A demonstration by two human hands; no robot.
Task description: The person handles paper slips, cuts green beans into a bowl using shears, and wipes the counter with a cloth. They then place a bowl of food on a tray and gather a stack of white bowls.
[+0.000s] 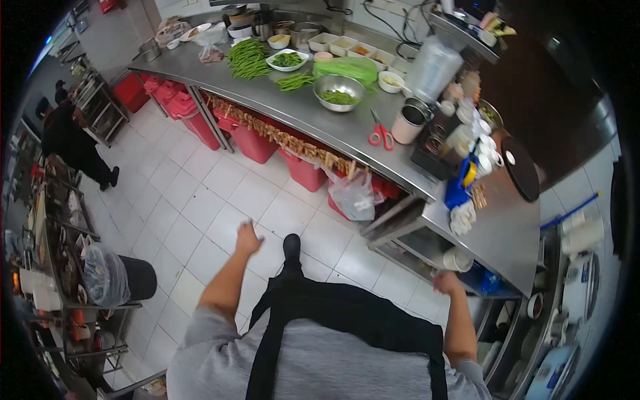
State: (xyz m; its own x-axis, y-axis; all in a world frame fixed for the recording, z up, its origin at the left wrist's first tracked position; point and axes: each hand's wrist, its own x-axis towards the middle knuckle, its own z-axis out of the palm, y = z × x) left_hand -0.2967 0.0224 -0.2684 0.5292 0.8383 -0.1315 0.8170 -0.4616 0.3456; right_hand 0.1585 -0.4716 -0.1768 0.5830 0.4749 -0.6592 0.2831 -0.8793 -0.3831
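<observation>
Co-worker [77,140], dark-clothed, stands at far left, well apart from the wearer. Lined waste bin [140,277] stands at floor level, left of the wearer. Left hand [247,239] is held out over the tiled floor, short of the steel bench [300,109]; its digits are parted and nothing is seen in it. Large pile of green beans [249,60] lies on the bench beyond that hand, almost straight ahead, the left being the nearer of the two. Just right of the pile, a white dish [305,57] holds cut greens. On the near side of the dish, a small bunch of beans [294,82] lies with its length roughly along the bench, towards a metal bowl [322,87] containing cut green pieces; both are ahead and to the right of the left hand, and nearer to it than to the right. Red-handled scissors [382,137] lie flat right of the bowl, apart from it, handles towards the wearer, blades pointing away; neither hand is clearly nearer. Right hand [448,283] is below bench height, near the shelving, with the scissors ahead and to its left; it is blurred, and whether it is closed or holds anything cannot be told. Neither hand touches the bench.
</observation>
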